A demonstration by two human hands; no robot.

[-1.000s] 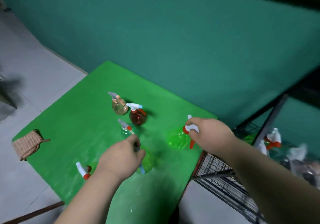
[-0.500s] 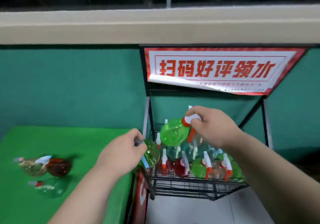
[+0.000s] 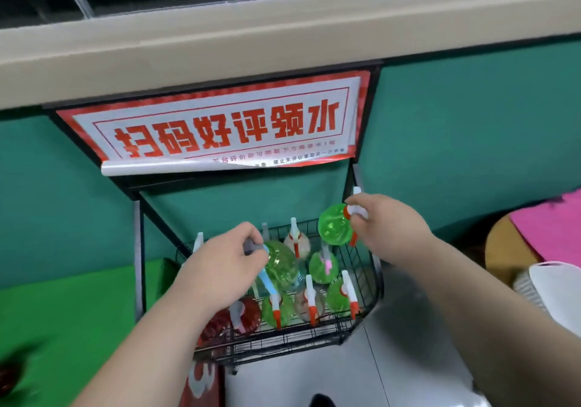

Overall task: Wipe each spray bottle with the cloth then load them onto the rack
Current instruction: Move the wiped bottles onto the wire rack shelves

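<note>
Head view: L hand pinches blue-trigger green bottle at its head; R hand grips red-trigger green bottle likewise, both over rack basket. Best: lower each upright into a free gap, w/o toppling stocked bottles.

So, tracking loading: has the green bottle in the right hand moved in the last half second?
Yes. The green bottle in the right hand shifted rightward over the rack, from its left side toward its right post.
</note>
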